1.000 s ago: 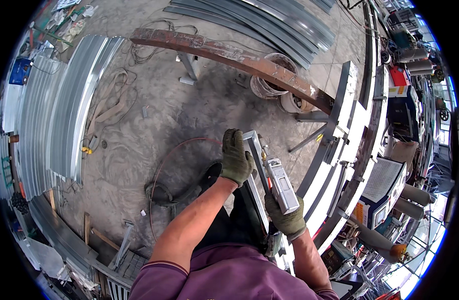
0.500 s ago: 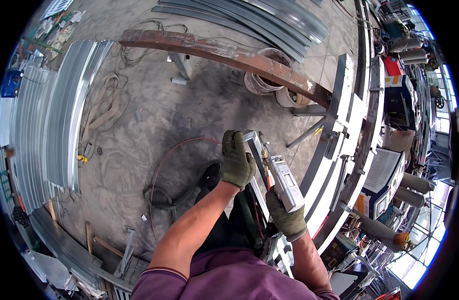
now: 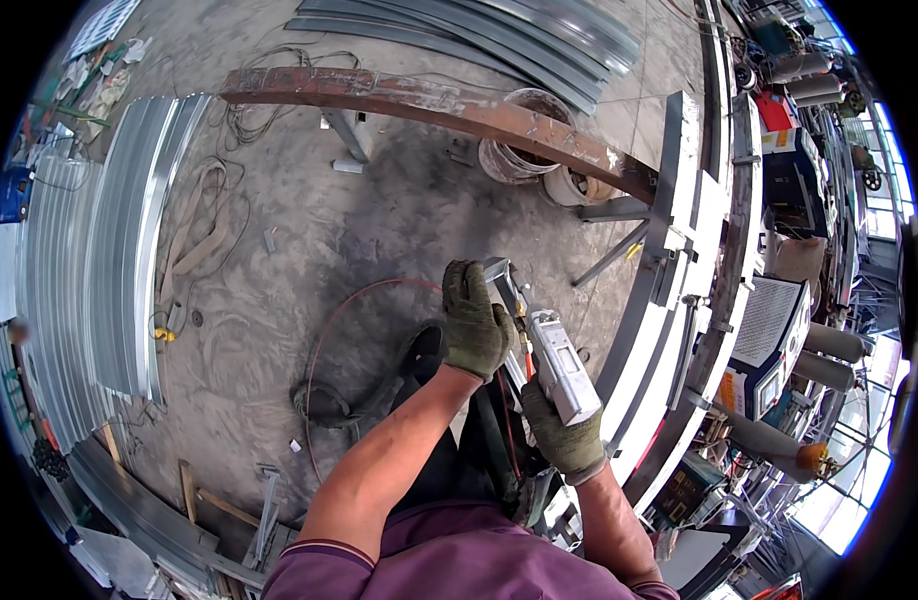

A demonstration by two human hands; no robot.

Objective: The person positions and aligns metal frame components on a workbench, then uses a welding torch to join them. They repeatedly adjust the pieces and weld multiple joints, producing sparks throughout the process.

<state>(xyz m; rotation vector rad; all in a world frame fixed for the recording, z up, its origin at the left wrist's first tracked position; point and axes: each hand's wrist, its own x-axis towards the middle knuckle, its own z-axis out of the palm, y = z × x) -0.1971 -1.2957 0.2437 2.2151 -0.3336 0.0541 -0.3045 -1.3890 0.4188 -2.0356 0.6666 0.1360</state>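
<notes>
Both my hands wear dark green work gloves. My left hand (image 3: 477,320) is closed against the corner of a slim silver metal frame (image 3: 499,272), its back toward me and its fingertips hidden. In my right hand (image 3: 564,435) is a boxy silver power tool (image 3: 564,368), its long body angled up and left. A brass fitting (image 3: 521,325) shows beside the tool, close to the frame. Part of the frame passes down between my hands. On the floor left of my legs curves a thin red hose (image 3: 351,303); its end is hidden behind my left hand.
A rusty brown beam (image 3: 399,98) crosses ahead, with buckets (image 3: 519,165) beside it. Long white and grey metal profiles (image 3: 647,330) stand close on my right. Corrugated metal sheets (image 3: 129,250) lie at left, near a flat strap (image 3: 197,235). A boxy machine (image 3: 769,335) stands farther right.
The tool and my right hand have shifted slightly left and up. My left hand keeps its place at the frame corner. The view has moved a little.
</notes>
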